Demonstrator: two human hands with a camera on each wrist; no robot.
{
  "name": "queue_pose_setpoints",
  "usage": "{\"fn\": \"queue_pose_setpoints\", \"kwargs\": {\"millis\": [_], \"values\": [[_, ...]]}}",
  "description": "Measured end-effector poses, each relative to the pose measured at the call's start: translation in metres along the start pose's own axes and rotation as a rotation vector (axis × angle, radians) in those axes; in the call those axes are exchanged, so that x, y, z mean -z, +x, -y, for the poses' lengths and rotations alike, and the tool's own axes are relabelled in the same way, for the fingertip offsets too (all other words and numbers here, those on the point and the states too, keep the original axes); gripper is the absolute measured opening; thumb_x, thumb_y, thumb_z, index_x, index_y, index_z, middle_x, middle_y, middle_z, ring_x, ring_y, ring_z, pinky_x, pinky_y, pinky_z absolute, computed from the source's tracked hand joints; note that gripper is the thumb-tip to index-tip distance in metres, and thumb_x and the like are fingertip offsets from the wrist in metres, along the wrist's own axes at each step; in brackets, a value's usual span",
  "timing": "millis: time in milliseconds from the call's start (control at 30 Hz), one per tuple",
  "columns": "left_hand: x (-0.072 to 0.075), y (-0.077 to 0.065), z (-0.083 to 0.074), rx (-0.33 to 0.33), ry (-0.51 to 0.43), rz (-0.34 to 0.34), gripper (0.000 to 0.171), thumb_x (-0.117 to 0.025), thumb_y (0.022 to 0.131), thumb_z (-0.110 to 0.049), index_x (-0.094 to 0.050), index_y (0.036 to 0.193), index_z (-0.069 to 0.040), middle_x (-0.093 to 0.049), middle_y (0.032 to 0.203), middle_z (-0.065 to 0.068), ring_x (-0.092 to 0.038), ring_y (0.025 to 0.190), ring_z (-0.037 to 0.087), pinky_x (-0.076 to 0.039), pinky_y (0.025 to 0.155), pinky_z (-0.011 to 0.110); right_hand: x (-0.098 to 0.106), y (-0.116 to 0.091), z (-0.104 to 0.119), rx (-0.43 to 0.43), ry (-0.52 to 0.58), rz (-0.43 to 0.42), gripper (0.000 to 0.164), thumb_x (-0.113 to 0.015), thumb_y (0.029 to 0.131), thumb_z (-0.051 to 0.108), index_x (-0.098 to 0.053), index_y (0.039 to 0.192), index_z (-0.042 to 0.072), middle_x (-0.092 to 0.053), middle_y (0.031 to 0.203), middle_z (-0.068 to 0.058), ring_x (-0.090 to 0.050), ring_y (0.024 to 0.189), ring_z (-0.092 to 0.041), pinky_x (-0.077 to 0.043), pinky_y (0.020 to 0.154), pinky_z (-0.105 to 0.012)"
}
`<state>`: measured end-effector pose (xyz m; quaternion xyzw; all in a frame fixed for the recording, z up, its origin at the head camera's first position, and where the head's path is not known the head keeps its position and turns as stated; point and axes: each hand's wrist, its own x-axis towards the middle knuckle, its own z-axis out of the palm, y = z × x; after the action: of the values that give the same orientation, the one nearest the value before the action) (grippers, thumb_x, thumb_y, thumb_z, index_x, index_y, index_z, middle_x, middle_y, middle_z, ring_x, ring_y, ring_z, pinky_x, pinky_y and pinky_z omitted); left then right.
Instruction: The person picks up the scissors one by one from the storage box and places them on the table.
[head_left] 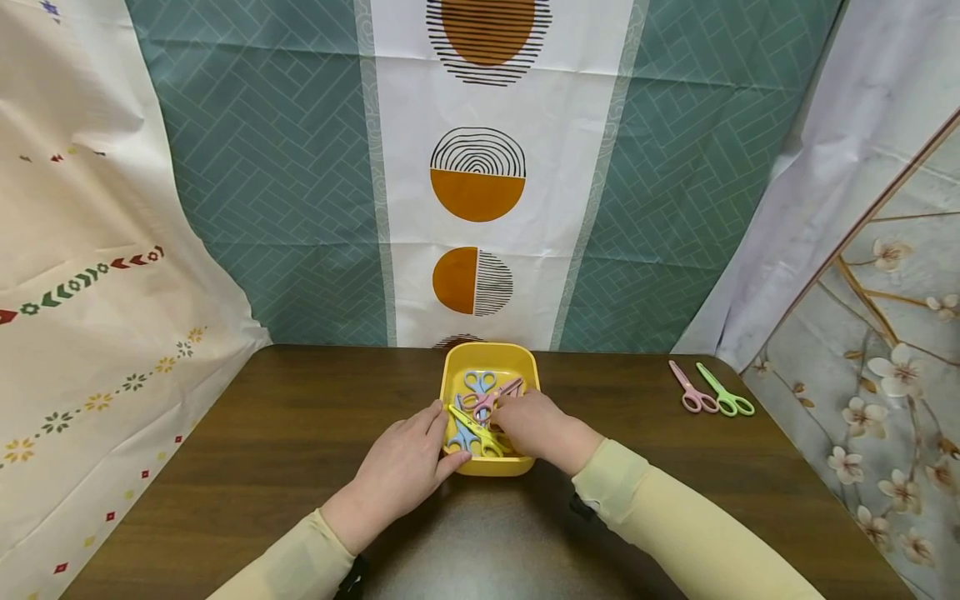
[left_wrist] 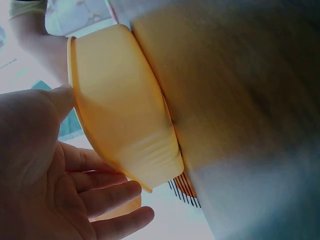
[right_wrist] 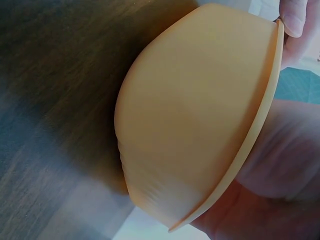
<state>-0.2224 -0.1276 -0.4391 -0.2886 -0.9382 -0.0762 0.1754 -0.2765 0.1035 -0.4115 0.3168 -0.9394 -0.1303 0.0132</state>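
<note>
Sleeves [head_left: 682, 517] are cropped; a tray [head_left: 495, 468] partly hides the right hand [head_left: 536, 425].

A bin [head_left: 492, 468] sits on the tabletop [head_left: 337, 400] at the lower centre of the frame, near the back edge, with several scissors [head_left: 467, 431] heaped inside. A person's left grip [head_left: 401, 458] lies at its left rim, the right grip [head_left: 536, 425] over its right rim. Two more pairs [head_left: 724, 392] lie side by side near the far right corner, handles toward the lower right. A cloth [head_left: 285, 167] hangs behind; others flank the frame's left and right.
</note>
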Motion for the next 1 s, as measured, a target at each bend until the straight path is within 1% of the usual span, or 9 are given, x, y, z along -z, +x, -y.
{"fn": "queue_pose_setpoints", "kwargs": {"millis": [133, 200, 267, 467, 533, 667, 767, 867, 1000], "values": [[0.0, -0.0002, 0.0003, -0.001, -0.003, -0.003, 0.075, -0.07, 0.107, -0.054, -0.062, 0.147, 0.009, -0.062, 0.151, 0.027, -0.068, 0.132, 0.039, -0.058, 0.104, 0.054, 0.0002, 0.0017, 0.0003, -0.009, 0.021, 0.001, 0.007, -0.076, 0.105, 0.014, -0.08, 0.111, 0.016, -0.067, 0.093, 0.0, -0.059, 0.077, -0.017, -0.058, 0.08, -0.041], [0.0002, -0.0003, 0.0002, 0.002, -0.002, 0.002, 0.076, -0.07, 0.108, -0.054, -0.061, 0.149, 0.009, -0.062, 0.151, 0.027, -0.068, 0.132, 0.039, -0.058, 0.104, 0.054, -0.0004, 0.0025, 0.0005, -0.017, 0.035, 0.003, 0.011, -0.077, 0.105, 0.016, -0.08, 0.115, 0.015, -0.066, 0.093, 0.0, -0.058, 0.077, -0.018, -0.059, 0.08, -0.041], [0.0003, -0.0002, 0.0001, 0.008, -0.003, 0.012, 0.077, -0.069, 0.108, -0.055, -0.06, 0.15, 0.009, -0.061, 0.152, 0.027, -0.067, 0.133, 0.039, -0.057, 0.105, 0.054, -0.0006, 0.0028, 0.0006, -0.023, 0.055, 0.0, 0.013, -0.078, 0.104, 0.018, -0.08, 0.117, 0.014, -0.064, 0.092, 0.0, -0.056, 0.076, -0.019, -0.059, 0.08, -0.041], [0.0006, 0.0002, -0.0002, 0.02, -0.007, 0.035, 0.079, -0.068, 0.108, -0.056, -0.059, 0.151, 0.009, -0.06, 0.153, 0.027, -0.066, 0.135, 0.04, -0.056, 0.107, 0.054, -0.0011, 0.0028, 0.0016, -0.026, 0.068, -0.006, 0.003, -0.081, 0.101, 0.018, -0.079, 0.103, 0.016, -0.061, 0.089, 0.001, -0.055, 0.075, -0.018, -0.057, 0.078, -0.042], [0.0007, 0.0003, -0.0003, 0.022, -0.01, 0.035, 0.079, -0.068, 0.108, -0.056, -0.059, 0.151, 0.009, -0.06, 0.153, 0.027, -0.066, 0.135, 0.04, -0.056, 0.107, 0.054, -0.0021, 0.0034, 0.0019, -0.027, 0.064, 0.0, 0.003, -0.081, 0.101, 0.018, -0.08, 0.103, 0.018, -0.062, 0.092, 0.001, -0.055, 0.075, -0.018, -0.057, 0.078, -0.042], [0.0006, 0.0005, 0.0001, 0.022, -0.013, 0.033, 0.079, -0.068, 0.108, -0.055, -0.059, 0.151, 0.009, -0.06, 0.153, 0.027, -0.066, 0.134, 0.04, -0.056, 0.107, 0.055, -0.0032, 0.0049, 0.0027, -0.031, 0.043, 0.024, 0.006, -0.082, 0.1, 0.021, -0.081, 0.106, 0.022, -0.065, 0.098, 0.0, -0.056, 0.078, -0.017, -0.056, 0.079, -0.042], [-0.0002, 0.0002, 0.0006, 0.017, -0.01, 0.027, 0.078, -0.068, 0.108, -0.055, -0.059, 0.151, 0.01, -0.061, 0.153, 0.027, -0.067, 0.134, 0.04, -0.056, 0.107, 0.055, -0.0033, 0.0051, 0.0029, -0.029, 0.035, 0.031, 0.008, -0.084, 0.098, 0.023, -0.079, 0.105, 0.023, -0.065, 0.099, -0.001, -0.057, 0.079, -0.017, -0.056, 0.079, -0.041], [-0.0011, -0.0002, 0.0011, 0.007, -0.002, 0.017, 0.077, -0.069, 0.108, -0.055, -0.061, 0.149, 0.009, -0.061, 0.152, 0.027, -0.067, 0.133, 0.04, -0.057, 0.106, 0.054, -0.0036, 0.0045, 0.0024, -0.021, 0.045, 0.008, 0.008, -0.084, 0.097, 0.021, -0.076, 0.099, 0.022, -0.061, 0.095, 0.0, -0.055, 0.076, -0.016, -0.055, 0.076, -0.039], [-0.0013, -0.0006, 0.0013, 0.002, 0.004, 0.011, 0.076, -0.069, 0.108, -0.055, -0.062, 0.148, 0.009, -0.061, 0.152, 0.027, -0.068, 0.132, 0.039, -0.057, 0.105, 0.053, -0.0054, 0.0038, 0.0009, -0.015, 0.066, -0.038, 0.013, -0.082, 0.099, 0.018, -0.071, 0.092, 0.02, -0.054, 0.087, 0.003, -0.05, 0.07, -0.016, -0.051, 0.067, -0.036]]}}
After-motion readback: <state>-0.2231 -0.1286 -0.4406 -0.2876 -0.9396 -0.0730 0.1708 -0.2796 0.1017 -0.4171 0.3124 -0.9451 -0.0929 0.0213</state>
